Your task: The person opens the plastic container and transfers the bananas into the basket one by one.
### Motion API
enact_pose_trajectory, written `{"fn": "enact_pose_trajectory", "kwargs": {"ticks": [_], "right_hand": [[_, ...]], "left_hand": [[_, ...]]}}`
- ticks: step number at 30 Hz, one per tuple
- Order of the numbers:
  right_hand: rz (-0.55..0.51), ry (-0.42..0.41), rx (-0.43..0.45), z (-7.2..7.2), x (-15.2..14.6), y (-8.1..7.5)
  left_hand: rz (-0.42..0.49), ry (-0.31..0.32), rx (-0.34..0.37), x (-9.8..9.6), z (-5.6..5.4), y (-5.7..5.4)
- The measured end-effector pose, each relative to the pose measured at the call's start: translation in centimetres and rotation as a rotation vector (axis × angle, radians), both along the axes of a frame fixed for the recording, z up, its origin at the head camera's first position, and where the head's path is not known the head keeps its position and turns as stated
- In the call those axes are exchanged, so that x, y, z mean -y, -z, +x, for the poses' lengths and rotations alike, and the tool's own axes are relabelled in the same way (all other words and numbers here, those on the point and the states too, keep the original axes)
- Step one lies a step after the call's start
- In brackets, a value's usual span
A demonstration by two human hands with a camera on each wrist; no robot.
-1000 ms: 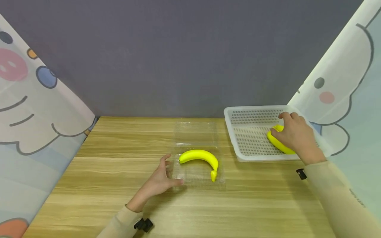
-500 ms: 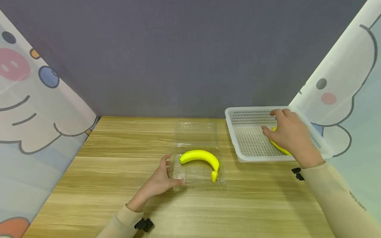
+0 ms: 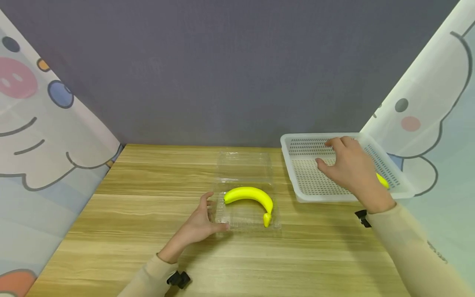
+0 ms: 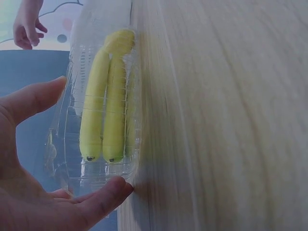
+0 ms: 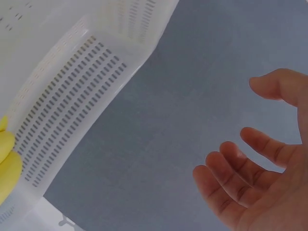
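My left hand (image 3: 196, 227) holds the left side of a clear plastic clamshell box (image 3: 245, 167), its lid folded back. Thumb and fingers reach around the box in the left wrist view. A yellow banana (image 3: 254, 194) lies curved in the box; through the wall, the left wrist view shows a second banana (image 4: 114, 115) alongside. My right hand (image 3: 350, 169) hovers over the white basket (image 3: 334, 198) with thumb and fingers apart and nothing between them. Behind that wrist a banana tip (image 3: 383, 180) shows in the basket; the right wrist view catches bananas (image 5: 8, 175) there.
The basket has slotted walls and stands at the back right of the wooden table (image 3: 141, 231). A grey wall (image 3: 222, 74) rises behind the table. Cartoon-printed sheets (image 3: 404, 99) stand at both sides.
My right hand has moved left and off the banana in the basket, fingers spreading apart; the banana's right end now shows beside the wrist. My left hand and the box stay put.
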State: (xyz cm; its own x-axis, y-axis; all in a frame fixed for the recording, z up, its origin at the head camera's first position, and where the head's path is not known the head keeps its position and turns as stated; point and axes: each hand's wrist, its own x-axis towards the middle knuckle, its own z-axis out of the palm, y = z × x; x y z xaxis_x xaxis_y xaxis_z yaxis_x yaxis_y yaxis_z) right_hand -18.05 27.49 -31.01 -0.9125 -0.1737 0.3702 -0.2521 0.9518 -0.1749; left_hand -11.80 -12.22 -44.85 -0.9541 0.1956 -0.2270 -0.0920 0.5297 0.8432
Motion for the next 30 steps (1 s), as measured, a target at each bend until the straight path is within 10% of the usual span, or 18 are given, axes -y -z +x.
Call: {"fn": "enact_pose_trajectory", "kwargs": {"ticks": [30], "right_hand": [[-0.127, -0.217, -0.273, 2.2, 4.4, 0.6]], "left_hand": [[0.012, -0.007, -0.004, -0.1, 0.0, 0.3]]}}
